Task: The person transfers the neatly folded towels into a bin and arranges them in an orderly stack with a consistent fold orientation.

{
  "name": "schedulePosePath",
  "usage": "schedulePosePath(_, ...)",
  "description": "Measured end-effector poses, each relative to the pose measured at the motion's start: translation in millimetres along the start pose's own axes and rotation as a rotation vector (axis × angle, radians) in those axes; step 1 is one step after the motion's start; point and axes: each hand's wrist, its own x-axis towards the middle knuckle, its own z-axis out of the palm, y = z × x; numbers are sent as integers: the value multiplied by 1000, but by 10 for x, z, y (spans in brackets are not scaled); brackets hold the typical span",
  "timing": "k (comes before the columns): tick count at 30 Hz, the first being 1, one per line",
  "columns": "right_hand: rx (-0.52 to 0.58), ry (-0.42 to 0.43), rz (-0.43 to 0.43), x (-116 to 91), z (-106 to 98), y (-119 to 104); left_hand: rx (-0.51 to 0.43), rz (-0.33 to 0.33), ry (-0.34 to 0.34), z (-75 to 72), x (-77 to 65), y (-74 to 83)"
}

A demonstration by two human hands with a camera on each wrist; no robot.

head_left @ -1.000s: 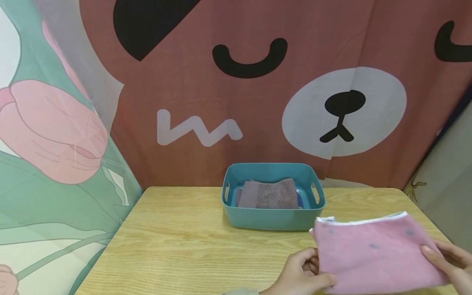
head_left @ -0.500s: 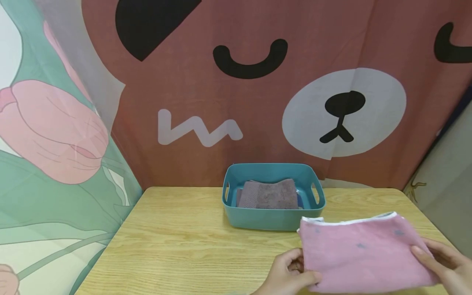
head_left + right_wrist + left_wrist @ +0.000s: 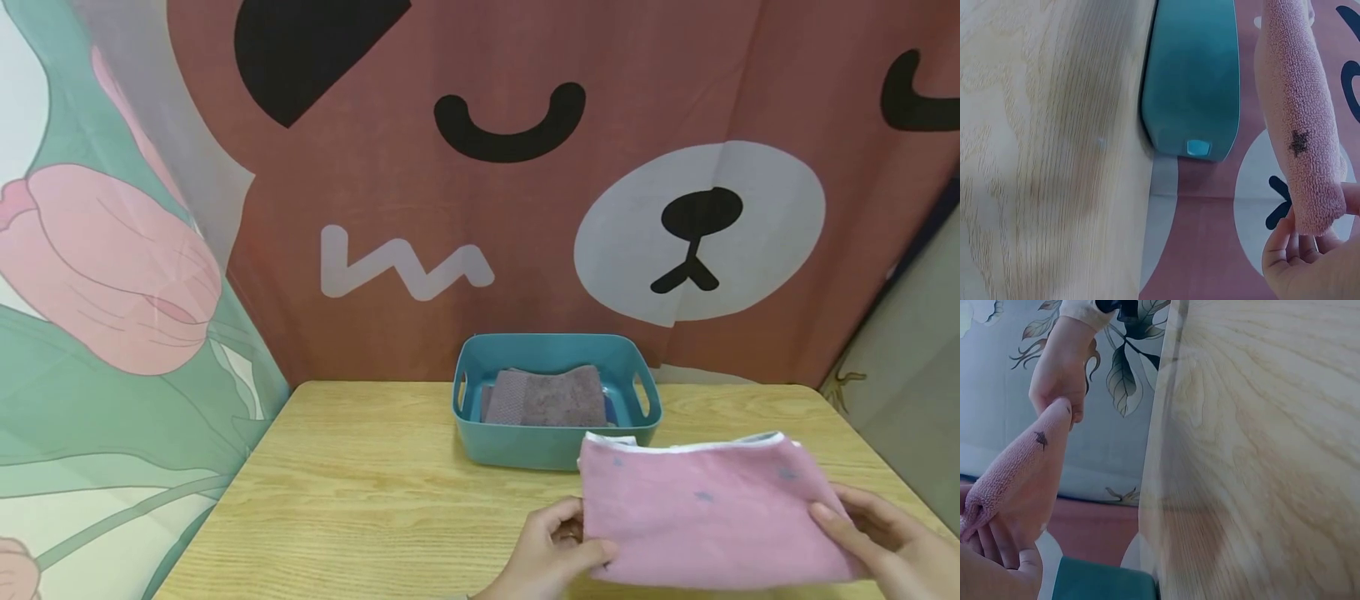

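Between both hands hangs a folded pink towel (image 3: 712,517) with small grey star marks and a white edge along its top. My left hand (image 3: 543,550) pinches its left end, thumb on the near face and fingers behind. At the right end my right hand (image 3: 885,533) grips it the same way. Both wrist views show the towel (image 3: 1022,462) held up off the table, its folded edge (image 3: 1300,125) rolled thick. Behind it stands a teal basket (image 3: 525,447) holding a folded mauve towel (image 3: 551,398); something blue shows beside that towel, mostly hidden.
The wooden table (image 3: 337,500) stretches out to the left of the hands. A curtain with a bear face (image 3: 375,167) hangs along its back edge. Another flowered curtain (image 3: 112,292) hangs on the left.
Both hands have carried the pink towel leftward, so its left part now overlaps the front right of the basket in the head view. The basket and mauve towel have stayed put.
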Motion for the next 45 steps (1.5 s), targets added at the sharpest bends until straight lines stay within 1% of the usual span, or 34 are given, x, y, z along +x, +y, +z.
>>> schedulePosePath(4,9,-36,-16,-40,23,-25,56,12,14,-63,-22,29)
schedulePosePath(8,9,-63,-57,-92,47,-43,97,31,21,-114,-38,51)
schedulePosePath(12,-10,-68,-111,-122,74,-33,98,14,47,-141,-60,70)
schedulePosePath(15,-20,-74,-111,-116,108,-34,100,7,70,-172,-78,79)
schedulePosePath(17,-34,-87,-105,-116,126,-43,112,21,73,-201,-88,82)
schedulePosePath(20,-56,-91,-88,-135,158,-66,144,69,70,-243,-101,88)
schedulePosePath(24,-93,-78,-124,-180,206,-100,161,106,75,-299,-115,103)
schedulePosePath(28,-102,-71,-165,-216,270,-149,172,112,105,-351,-137,141)
schedulePosePath(34,-127,-95,-129,-240,366,-234,178,123,149,-420,-163,190)
schedulePosePath(38,-146,-102,-147,-250,412,-250,178,139,171,-456,-178,190)
schedulePosePath(41,-154,-127,-120,-244,436,-282,187,141,193,-487,-195,174)
schedulePosePath(45,-160,-160,-56,-226,473,-361,193,131,230,-533,-220,152)
